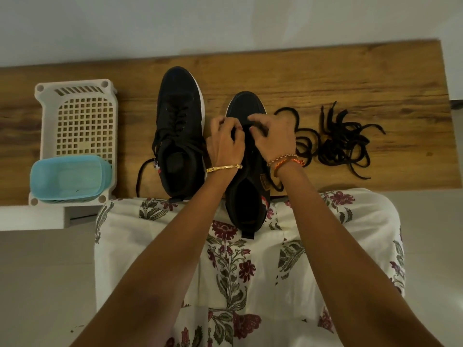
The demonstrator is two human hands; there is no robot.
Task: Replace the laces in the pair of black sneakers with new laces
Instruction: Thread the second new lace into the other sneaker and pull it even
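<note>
Wooden bench (350,78) runs along the wall. White basket (77,116) at left end w/ blue tub (66,177) inside. Laced sneaker (179,126) mid-bench. 2nd sneaker (246,196) beside it, heel over near edge onto lap. Loose laces (343,146) piled toward right end. Left hand (225,144) & right hand (271,137): fingers curled, pinching lace at 2nd sneaker's eyelets.

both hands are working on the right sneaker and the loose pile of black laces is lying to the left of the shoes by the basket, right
Not quite. The head view shows both hands, left hand and right hand, on the right sneaker, but the loose black laces lie to its right; the white basket is on the left.
</note>
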